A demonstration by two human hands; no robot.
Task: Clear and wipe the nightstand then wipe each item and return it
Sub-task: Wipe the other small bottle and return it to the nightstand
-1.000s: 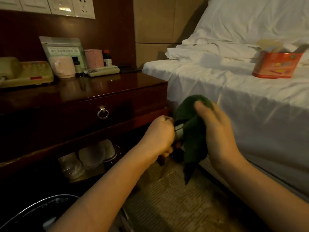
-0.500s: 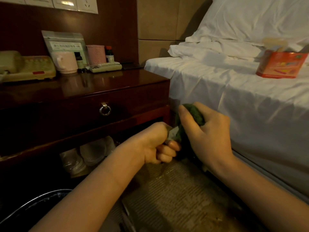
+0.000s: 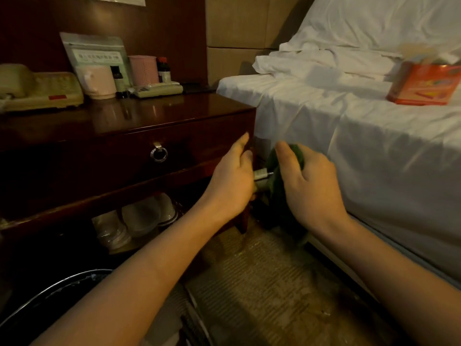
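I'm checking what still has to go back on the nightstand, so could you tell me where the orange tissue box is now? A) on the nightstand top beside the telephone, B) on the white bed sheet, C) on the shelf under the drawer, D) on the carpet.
B: the orange tissue box sits on the white bed sheet, well right of the nightstand, whose top holds the telephone.

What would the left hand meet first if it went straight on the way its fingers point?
Probably the nightstand: the left hand has its fingers pointing up at the drawer front's right edge, already close, though depth is unclear.
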